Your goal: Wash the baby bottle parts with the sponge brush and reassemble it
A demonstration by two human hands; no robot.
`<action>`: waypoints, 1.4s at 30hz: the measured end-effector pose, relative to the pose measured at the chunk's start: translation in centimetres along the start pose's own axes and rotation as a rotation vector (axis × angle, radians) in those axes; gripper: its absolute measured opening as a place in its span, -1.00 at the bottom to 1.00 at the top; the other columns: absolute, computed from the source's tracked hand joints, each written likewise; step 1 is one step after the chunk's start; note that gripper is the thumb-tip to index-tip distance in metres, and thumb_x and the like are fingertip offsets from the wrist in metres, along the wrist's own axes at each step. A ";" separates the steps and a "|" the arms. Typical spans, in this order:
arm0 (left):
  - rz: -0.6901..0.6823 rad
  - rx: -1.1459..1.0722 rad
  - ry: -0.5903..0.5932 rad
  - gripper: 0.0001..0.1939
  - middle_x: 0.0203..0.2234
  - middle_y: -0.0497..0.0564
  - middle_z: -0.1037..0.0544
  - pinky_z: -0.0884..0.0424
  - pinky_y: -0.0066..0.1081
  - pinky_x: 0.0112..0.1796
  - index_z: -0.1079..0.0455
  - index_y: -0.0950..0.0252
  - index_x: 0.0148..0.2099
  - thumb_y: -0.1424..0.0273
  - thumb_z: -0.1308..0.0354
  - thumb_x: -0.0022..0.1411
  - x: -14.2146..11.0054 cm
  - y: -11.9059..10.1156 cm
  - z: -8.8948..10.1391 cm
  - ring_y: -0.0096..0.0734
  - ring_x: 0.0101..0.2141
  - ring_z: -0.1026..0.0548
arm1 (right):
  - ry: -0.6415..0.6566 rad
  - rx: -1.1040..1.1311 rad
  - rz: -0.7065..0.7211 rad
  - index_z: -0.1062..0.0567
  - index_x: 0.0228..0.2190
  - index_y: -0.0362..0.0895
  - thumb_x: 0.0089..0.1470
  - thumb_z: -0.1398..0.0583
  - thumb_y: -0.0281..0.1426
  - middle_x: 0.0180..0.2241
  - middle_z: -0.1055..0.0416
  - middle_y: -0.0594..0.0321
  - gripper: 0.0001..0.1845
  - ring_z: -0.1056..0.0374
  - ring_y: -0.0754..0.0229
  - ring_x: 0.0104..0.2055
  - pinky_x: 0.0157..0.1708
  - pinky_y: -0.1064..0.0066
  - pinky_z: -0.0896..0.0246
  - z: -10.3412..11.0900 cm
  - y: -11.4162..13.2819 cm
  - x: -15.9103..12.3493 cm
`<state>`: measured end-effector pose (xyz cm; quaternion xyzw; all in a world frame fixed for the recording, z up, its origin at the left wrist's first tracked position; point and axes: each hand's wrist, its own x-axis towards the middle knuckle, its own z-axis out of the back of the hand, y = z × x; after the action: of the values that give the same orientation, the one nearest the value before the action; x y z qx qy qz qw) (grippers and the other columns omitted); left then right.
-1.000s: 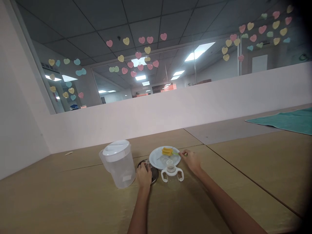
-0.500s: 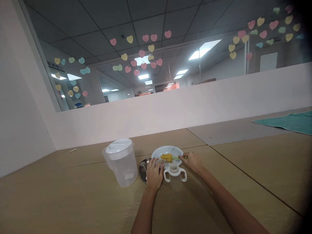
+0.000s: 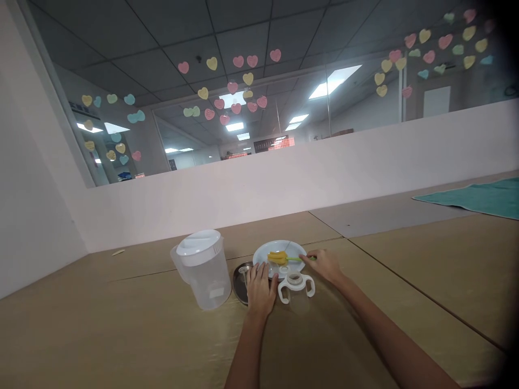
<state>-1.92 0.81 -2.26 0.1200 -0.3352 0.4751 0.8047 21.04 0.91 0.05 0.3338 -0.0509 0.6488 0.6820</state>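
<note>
My right hand (image 3: 325,265) pinches the green handle of a bottle brush (image 3: 278,258), whose yellow sponge head lies over the white plate (image 3: 298,248). At the plate's near left edge is my left hand (image 3: 261,292), fingers curved around a clear plastic piece (image 3: 273,267) that is partly hidden. Beside this piece, a small white part (image 3: 284,269) shows on the plate. A clear bottle with a white two-handled collar (image 3: 295,282) stands upright between my hands, its mouth uncovered. Left of my left hand, a round metal dish (image 3: 239,286) holds a thin whitish part (image 3: 244,272).
A translucent pitcher (image 3: 208,281) with a white lid stands left of the metal dish. Toward the far right lies a green cloth (image 3: 478,198). A small pale scrap (image 3: 118,252) is near the wall, below a window with heart-shaped notes.
The brush's sponge head has moved slightly left and up relative to the bottle. My left hand has shifted a little to the right as the view moved slightly.
</note>
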 end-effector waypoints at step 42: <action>0.283 -0.360 -0.043 -0.54 -0.09 0.07 -0.31 -0.24 -0.26 0.01 -0.21 0.25 0.01 0.52 -0.05 -0.01 3.3 4.5 3.3 -0.28 -0.02 -0.29 | -0.436 -0.043 -0.187 -0.58 -0.54 -0.07 0.08 0.03 -0.13 -0.57 -0.50 0.14 -0.53 -0.29 0.21 -0.62 -0.63 0.45 0.08 -3.0 -3.2 -1.8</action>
<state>-6.06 3.71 1.79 -0.0638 -0.4450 0.5132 0.7311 22.61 1.15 -4.44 0.4547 -0.1794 0.4942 0.7189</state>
